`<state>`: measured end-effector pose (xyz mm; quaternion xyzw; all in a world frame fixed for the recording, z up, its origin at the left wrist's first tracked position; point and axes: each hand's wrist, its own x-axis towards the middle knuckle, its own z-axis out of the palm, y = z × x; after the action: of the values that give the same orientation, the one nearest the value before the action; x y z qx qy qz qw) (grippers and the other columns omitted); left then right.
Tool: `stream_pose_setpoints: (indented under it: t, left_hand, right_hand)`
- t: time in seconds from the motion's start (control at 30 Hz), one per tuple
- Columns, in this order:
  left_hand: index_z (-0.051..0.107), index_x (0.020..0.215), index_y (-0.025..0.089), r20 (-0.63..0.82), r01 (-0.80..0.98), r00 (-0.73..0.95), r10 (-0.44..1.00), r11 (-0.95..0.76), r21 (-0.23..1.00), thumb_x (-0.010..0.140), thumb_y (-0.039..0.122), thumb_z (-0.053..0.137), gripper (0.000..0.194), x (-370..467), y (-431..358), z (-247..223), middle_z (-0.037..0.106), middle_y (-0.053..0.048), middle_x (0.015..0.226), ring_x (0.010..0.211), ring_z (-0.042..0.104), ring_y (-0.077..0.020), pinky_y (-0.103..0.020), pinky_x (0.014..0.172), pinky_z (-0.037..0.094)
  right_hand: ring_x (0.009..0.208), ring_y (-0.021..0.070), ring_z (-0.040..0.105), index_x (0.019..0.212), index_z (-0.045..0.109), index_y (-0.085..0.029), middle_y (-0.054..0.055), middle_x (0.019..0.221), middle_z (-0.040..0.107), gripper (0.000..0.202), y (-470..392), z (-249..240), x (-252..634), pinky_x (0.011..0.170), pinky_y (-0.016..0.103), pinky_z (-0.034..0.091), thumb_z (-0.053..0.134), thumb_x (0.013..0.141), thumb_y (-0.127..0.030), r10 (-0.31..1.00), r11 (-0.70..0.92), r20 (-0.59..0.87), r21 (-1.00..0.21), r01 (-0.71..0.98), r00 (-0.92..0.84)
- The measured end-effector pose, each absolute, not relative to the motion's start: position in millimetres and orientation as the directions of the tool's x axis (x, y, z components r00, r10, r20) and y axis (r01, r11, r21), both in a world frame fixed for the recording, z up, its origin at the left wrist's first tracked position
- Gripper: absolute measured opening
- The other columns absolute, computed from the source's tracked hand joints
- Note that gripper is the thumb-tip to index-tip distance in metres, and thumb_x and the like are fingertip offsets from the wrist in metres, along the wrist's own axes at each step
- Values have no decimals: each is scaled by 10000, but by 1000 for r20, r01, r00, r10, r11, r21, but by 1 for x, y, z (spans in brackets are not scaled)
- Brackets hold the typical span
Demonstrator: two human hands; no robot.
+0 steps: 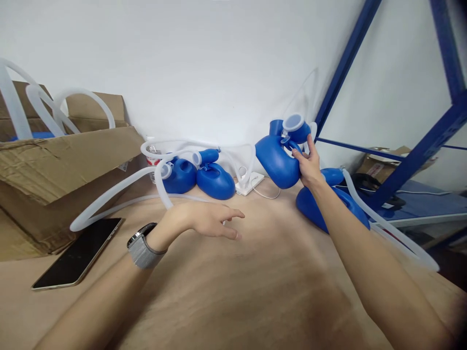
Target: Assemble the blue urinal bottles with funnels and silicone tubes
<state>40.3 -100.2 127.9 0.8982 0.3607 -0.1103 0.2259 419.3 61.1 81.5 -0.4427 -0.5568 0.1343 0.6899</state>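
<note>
My right hand (310, 163) grips a blue urinal bottle (279, 163) by its handle, holding it up off the table at the right. Its wide neck and pale round lid (293, 122) point up. Over the middle of the table, my left hand (211, 219) holds nothing, its fingers stretched out and apart. Behind that hand, two more blue urinal bottles, one at the left (179, 176) and one at the right (216, 182), sit side by side with whitish hoses. Another blue bottle (333, 206) lies partly hidden behind my right forearm, a hose attached.
At the left stands an open cardboard box (69, 163) with hoses sticking out. A tablet or large phone (78, 255) lies before it. A white power strip (250, 183) and a clear bottle (153, 158) are near the wall. A blue metal frame (419, 146) rises at the right.
</note>
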Motion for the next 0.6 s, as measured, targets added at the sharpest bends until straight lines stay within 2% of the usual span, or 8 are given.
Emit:
stream_pose_setpoints:
  t: [0.07,0.17,0.27,0.37,0.43,0.5,0.6]
  left_hand:
    - [373,1623,240,-361,699,714,599,-639,322,903,689,466,853,40,-100,128,593,-126,1490,1213,628,-294,-331,990,459]
    - [363,1628,236,-373,709,704,604,-629,319,904,679,478,857,39,-98,127,611,-128,1464,1209,633,-298,-335,990,460]
    - [375,1623,243,-377,716,697,610,-620,321,901,674,493,848,39,-95,126,636,-126,1433,1203,642,-300,-338,985,465]
    - [400,1609,242,-359,710,704,612,-621,332,894,671,508,841,39,-93,124,649,-130,1418,1180,652,-300,-344,967,472]
    - [417,1600,243,-350,704,710,611,-623,340,888,678,512,839,39,-93,123,658,-133,1406,1156,660,-300,-347,948,478]
    - [418,1600,237,-354,701,713,606,-626,342,886,687,508,848,40,-93,122,655,-140,1406,1149,662,-302,-348,941,478]
    - [406,1606,233,-368,699,714,595,-635,330,894,687,493,849,41,-93,121,642,-145,1424,1167,656,-299,-338,950,474]
  right_hand:
    - [777,184,651,1640,310,-293,-33,836,669,1018,59,86,416,745,341,563,822,771,-435,702,587,608,-789,182,370]
    - [780,166,665,1639,289,-332,-50,834,671,1013,55,88,410,763,327,577,821,781,-409,680,641,600,-765,55,422]
    - [958,163,699,1660,177,-363,6,1144,714,914,52,94,408,884,357,593,690,904,-381,654,671,601,-741,14,460]
    - [1224,178,637,1682,20,-325,93,1509,555,827,53,106,407,1012,384,556,510,1015,-343,652,670,607,-742,30,454]
    - [1301,196,595,1683,-71,-273,133,1581,476,839,57,117,405,1033,392,542,462,1038,-339,640,663,621,-744,83,452]
    - [1267,216,616,1684,-74,-236,142,1517,533,874,61,128,400,1017,402,549,488,1029,-374,625,652,645,-741,161,439]
    - [1071,238,691,1689,102,-234,77,1185,704,931,66,140,384,940,422,576,608,959,-511,624,641,699,-713,283,349]
